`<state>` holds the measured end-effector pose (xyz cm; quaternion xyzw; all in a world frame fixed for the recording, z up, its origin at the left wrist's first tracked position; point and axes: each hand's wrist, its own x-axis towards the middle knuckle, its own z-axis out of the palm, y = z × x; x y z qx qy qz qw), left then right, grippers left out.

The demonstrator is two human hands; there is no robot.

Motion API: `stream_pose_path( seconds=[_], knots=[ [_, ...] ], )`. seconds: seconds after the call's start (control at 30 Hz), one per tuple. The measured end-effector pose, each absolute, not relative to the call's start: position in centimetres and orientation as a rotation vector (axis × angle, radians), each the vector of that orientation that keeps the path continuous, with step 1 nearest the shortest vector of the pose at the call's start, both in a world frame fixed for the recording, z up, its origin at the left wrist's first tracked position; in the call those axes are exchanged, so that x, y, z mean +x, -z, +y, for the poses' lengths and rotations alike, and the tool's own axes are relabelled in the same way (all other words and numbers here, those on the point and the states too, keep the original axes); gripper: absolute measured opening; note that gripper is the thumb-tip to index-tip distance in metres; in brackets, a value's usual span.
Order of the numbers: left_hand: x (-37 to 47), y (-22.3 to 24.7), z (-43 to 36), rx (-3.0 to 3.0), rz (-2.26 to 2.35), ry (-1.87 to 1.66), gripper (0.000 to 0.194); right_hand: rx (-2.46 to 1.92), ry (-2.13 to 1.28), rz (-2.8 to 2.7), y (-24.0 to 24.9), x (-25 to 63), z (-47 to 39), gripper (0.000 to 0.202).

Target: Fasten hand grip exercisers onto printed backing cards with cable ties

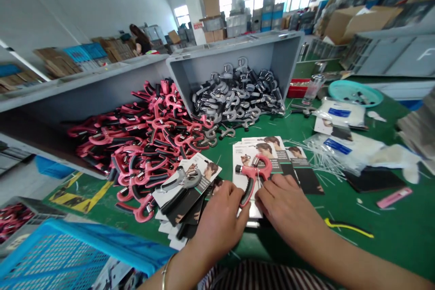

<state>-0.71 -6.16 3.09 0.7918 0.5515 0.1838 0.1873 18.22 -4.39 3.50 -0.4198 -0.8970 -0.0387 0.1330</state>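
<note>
A pink and black hand grip strengthener [265,163] lies on a printed backing card [239,156] in front of me. My left hand [222,213] is closed at its left handle, fingers curled. My right hand [283,201] is closed at the other handle, whose end its fingers cover. A thin white tie seems to cross the strengthener's middle. More printed cards [307,174] lie under and behind it. Left of my hands is a pile of cards with a grey hand grip strengthener [180,181] on top.
Pink strengtheners [136,145] spill from one tipped grey bin, grey ones [234,95] from another [231,50]. To the right lie white ties [326,161], yellow-handled pliers [350,225], a pink cutter [394,197] and plastic bags. A blue crate [68,253] stands front left; a person [141,40] is far behind.
</note>
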Motion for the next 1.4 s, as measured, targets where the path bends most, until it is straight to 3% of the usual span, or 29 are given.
stream_pose_path(
  seconds=[0.1, 0.3, 0.37, 0.67, 0.93, 1.13, 1.4],
  knots=[
    [-2.1, -3.6, -5.9, 2.121, 1.468, -0.57, 0.018, -1.143, 0.146, -2.654, -3.8, 18.2, -3.8, 0.007],
    [-3.6, -2.9, -4.8, 1.965, 1.216, -0.952, 0.013, -1.027, -0.565, -2.37, -4.6, 19.4, -3.5, 0.005],
    [-2.6, -2.5, -4.3, 1.904, 1.21, -1.023, 0.012, -0.983, -0.666, -2.263, -4.4, 19.4, -3.2, 0.006],
    [-0.2, -1.9, -4.0, 1.711, 1.158, -1.082, 0.003, -1.166, -0.663, -2.066, -3.3, 19.5, -2.5, 0.004],
    [-0.5, -1.4, -4.1, 1.543, 1.237, -1.064, 0.007, -1.131, -0.533, -2.316, -4.2, 20.8, -2.8, 0.012],
    [-1.7, -0.4, -4.4, 1.156, 1.114, -1.053, 0.038, -1.153, -0.529, -2.315, -4.2, 20.8, -2.5, 0.011],
    [-1.4, -0.8, -5.2, 1.384, 1.253, -1.037, 0.012, -1.135, -0.519, -2.305, -4.3, 20.8, -2.6, 0.012]
  ],
)
